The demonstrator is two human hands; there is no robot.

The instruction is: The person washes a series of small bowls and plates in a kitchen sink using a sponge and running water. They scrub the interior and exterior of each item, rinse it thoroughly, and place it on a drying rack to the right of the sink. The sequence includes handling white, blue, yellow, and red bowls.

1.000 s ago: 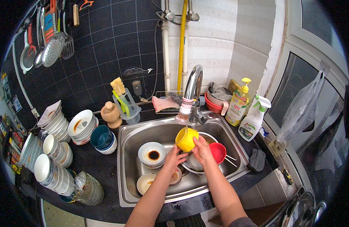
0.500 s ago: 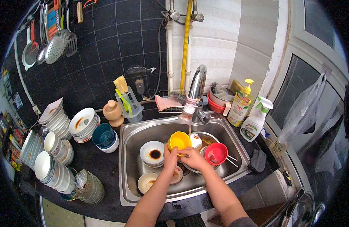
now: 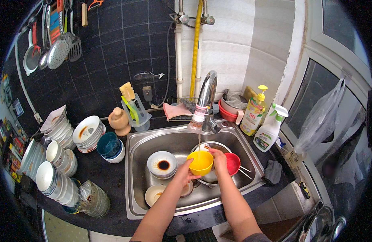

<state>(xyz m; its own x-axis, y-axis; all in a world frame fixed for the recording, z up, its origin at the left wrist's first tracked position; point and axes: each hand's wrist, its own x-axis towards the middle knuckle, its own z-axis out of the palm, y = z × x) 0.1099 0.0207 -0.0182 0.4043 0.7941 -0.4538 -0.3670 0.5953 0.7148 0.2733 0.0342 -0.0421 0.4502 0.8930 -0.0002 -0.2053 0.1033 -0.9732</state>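
Over the steel sink, my left hand and my right hand hold a yellow bowl from both sides. Its mouth faces up, tilted a little toward me. A thin stream from the faucet falls into it. Behind and under the bowl is a metal basin, with a white bowl in it. A red bowl sits right of my right hand, two thin white sticks jutting out beside it. Left of my hands are stacked white bowls with dark liquid and a cream bowl.
Stacked plates, teal bowls, tilted white bowls and a plastic jar crowd the left counter. A yellow-pump bottle, a spray bottle and a dark cloth stand along the right. Utensils hang upper left.
The yellow bowl has moved right and slightly nearer, under the stream. My right hand has shifted from its front to its right side; my left hand still grips the left side.
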